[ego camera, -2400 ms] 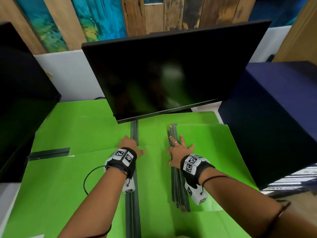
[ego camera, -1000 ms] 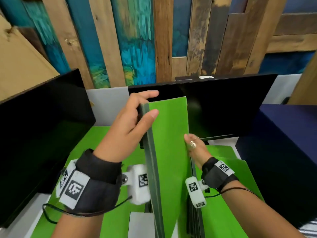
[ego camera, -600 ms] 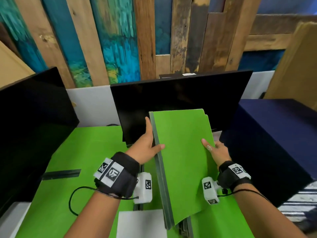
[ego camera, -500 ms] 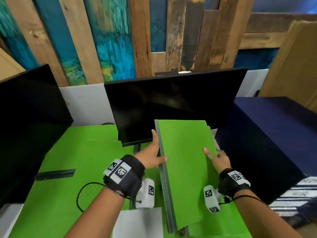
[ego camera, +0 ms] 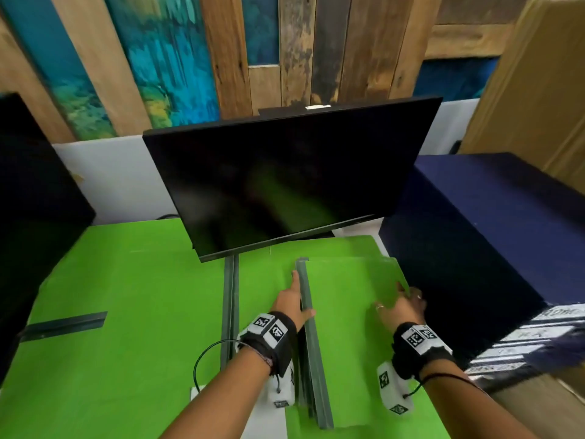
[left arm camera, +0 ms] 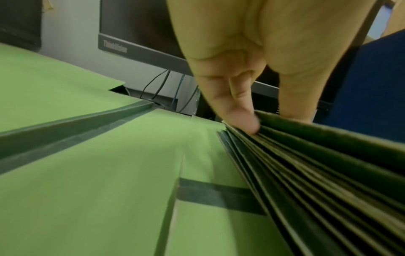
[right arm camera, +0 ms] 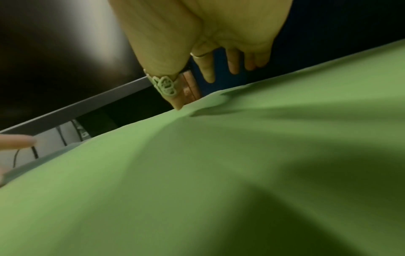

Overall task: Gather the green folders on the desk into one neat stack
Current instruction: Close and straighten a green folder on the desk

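A green folder (ego camera: 348,324) lies nearly flat on top of a stack of green folders (left arm camera: 306,181) at the right of the desk, its dark spine (ego camera: 311,343) to the left. My left hand (ego camera: 294,301) is at that spine. Its thumb (ego camera: 308,313) sits on top and a fingertip (left arm camera: 246,123) is tucked under the top folder's edge, pinching it. My right hand (ego camera: 402,304) rests at the folder's right edge, with the thumb (right arm camera: 173,97) touching the cover (right arm camera: 219,173) and straight fingers (right arm camera: 208,72) reaching past the edge.
More green folders (ego camera: 133,312) lie opened flat across the desk's left and middle, with dark spine strips (ego camera: 229,299). A white sheet (ego camera: 228,410) lies near the front. A monitor (ego camera: 285,179) stands close behind, another screen (ego camera: 34,217) at left, a navy box (ego camera: 490,236) at right.
The folder, held up on edge and tilted before, has come down flat onto the right-hand stack. Both hands dropped with it and stay at its left and right edges.
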Motion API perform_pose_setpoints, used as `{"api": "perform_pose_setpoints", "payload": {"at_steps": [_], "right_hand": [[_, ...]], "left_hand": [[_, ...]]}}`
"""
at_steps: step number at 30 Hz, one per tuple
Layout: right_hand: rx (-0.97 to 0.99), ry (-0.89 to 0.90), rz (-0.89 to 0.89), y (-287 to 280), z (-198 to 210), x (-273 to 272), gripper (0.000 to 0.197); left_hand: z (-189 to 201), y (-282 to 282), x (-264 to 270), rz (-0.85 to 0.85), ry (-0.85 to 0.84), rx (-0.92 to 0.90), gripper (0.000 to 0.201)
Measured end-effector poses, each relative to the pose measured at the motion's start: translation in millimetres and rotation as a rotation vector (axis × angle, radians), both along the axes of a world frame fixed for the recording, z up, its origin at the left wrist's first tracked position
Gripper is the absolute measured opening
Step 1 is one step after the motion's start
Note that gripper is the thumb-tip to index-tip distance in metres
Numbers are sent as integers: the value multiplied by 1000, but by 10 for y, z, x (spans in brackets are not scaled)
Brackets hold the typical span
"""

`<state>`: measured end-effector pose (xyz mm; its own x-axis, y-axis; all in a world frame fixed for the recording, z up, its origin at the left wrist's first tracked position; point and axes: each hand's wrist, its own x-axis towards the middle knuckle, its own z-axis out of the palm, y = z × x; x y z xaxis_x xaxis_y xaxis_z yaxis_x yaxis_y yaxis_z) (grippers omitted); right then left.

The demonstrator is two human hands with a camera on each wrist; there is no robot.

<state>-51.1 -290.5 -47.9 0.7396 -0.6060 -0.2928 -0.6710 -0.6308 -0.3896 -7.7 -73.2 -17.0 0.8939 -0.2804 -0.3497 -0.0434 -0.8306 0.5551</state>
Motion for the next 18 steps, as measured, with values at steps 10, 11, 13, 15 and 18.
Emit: {"api": "perform_pose_setpoints", "payload": {"at_steps": [10, 11, 13, 15, 18], "right_hand": [[-5, -64, 490, 904, 222, 257, 64], [-8, -42, 564, 1042, 221, 271, 63], [-38, 15, 706, 1291, 181, 298, 62], [-113, 139, 813, 1480, 123, 336, 64], [-216, 363, 868, 1590, 5, 406, 65]], "left_hand": [[-263, 666, 114, 89, -24, 174, 81], [-273, 794, 109, 107, -35, 234, 83], [-299, 1039, 106, 159, -48, 345, 88], [-325, 1304, 109, 240, 3, 430, 96], [-416, 1646, 45, 338, 129, 471, 116]]}}
